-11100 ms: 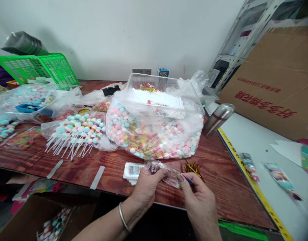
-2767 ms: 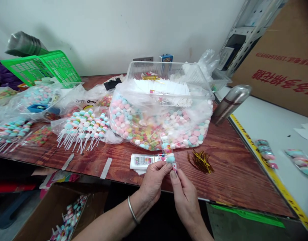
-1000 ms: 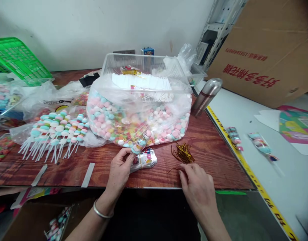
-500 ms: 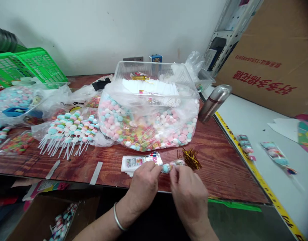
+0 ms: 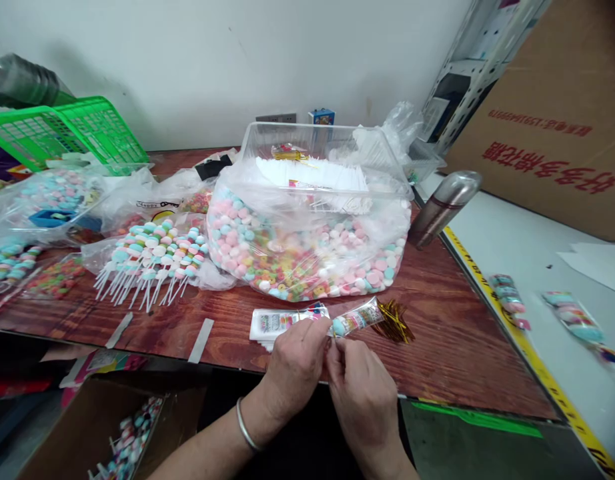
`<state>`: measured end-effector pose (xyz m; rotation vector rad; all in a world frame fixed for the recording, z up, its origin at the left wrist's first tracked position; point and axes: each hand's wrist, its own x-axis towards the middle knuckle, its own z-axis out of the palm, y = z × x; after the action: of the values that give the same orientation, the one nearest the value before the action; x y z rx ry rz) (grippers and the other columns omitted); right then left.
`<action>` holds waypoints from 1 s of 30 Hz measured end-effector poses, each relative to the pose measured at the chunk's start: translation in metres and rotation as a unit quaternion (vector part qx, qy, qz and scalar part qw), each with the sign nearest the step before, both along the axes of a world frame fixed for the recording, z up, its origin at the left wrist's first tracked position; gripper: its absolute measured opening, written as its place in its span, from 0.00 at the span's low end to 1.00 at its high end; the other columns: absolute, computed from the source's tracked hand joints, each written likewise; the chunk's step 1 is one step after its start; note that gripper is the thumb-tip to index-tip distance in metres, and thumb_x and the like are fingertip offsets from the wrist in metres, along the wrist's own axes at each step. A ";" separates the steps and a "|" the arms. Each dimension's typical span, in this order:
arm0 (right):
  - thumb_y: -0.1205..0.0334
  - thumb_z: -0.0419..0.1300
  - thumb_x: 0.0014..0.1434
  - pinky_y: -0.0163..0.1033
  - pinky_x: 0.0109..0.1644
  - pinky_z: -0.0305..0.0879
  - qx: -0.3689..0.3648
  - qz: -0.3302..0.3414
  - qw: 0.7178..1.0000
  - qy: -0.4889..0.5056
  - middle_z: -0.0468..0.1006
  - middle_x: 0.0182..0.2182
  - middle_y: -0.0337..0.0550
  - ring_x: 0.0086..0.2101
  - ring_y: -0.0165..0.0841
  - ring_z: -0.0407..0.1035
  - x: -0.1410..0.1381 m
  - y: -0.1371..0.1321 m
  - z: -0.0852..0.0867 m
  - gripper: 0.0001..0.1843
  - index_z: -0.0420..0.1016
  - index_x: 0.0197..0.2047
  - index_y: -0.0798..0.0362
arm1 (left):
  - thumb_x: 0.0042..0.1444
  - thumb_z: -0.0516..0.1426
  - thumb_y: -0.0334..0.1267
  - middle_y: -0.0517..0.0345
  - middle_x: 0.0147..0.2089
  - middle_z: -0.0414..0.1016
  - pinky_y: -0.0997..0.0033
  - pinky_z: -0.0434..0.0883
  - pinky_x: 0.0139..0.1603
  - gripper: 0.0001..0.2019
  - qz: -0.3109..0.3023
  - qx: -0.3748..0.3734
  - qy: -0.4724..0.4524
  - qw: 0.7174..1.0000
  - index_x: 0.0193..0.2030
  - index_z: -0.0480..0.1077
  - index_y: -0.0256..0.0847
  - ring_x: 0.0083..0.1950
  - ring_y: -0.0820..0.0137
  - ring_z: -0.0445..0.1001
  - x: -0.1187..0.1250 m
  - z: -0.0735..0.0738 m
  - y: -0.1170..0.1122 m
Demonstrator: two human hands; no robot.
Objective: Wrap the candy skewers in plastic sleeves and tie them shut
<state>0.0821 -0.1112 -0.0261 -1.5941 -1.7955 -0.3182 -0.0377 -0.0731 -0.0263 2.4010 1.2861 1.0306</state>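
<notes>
Near the table's front edge, my left hand [image 5: 297, 360] is closed in a pinch on the gathered end of a small clear printed bag with a marshmallow stick [image 5: 356, 319] in it. My right hand [image 5: 363, 393] pinches close beside it, its fingertips at the bag's neck, where a bit of gold twist tie shows. The fingers hide most of the neck. Beyond the bag's far end lies a loose bunch of gold twist ties [image 5: 396, 323]. A stack of flat printed bags [image 5: 275, 323] rests just behind my left hand.
A big clear bag of marshmallows [image 5: 372, 257] stands behind, under a clear plastic tub [image 5: 402, 183]. Marshmallow sticks [image 5: 152, 250] lie left. A steel flask [image 5: 445, 207] and bagged marshmallow sticks [image 5: 572, 317] are right. An open carton [image 5: 62, 427] sits below the table's left front.
My right hand has moved left from the bag's body to its neck, close against my left hand. The bag's printed body now shows, slanting up to the right. The whole view has shifted slightly.
</notes>
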 end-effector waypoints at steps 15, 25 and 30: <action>0.55 0.55 0.63 0.35 0.27 0.68 -0.152 0.027 0.883 0.444 0.77 0.25 0.39 0.23 0.31 0.72 -0.003 0.018 -0.004 0.09 0.68 0.37 0.52 | 0.41 0.68 0.42 0.66 0.22 0.64 0.79 0.53 0.23 0.16 0.015 -0.518 -0.588 0.621 0.31 0.70 0.35 0.21 0.81 0.56 0.032 0.004 0.012; 0.59 0.48 0.67 0.35 0.28 0.61 -0.057 0.016 0.985 0.160 0.74 0.24 0.40 0.24 0.32 0.69 0.011 0.020 -0.015 0.14 0.67 0.31 0.51 | 0.62 0.49 0.34 0.50 0.39 0.73 0.65 0.68 0.41 0.11 -0.041 -0.187 -0.186 0.964 0.47 0.70 0.40 0.39 0.67 0.70 0.011 -0.012 0.014; 0.63 0.50 0.66 0.35 0.32 0.62 0.001 0.024 0.993 0.113 0.75 0.27 0.42 0.27 0.32 0.70 0.002 0.021 -0.014 0.09 0.70 0.37 0.52 | 0.63 0.47 0.33 0.53 0.32 0.72 0.68 0.67 0.37 0.12 -0.001 -0.159 -0.142 0.977 0.37 0.71 0.40 0.34 0.68 0.69 0.013 -0.008 0.011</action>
<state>0.0838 -0.0904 -0.0400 -1.5182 -1.6552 -0.1124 -0.0251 -0.0622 -0.0345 1.9400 1.2380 1.0340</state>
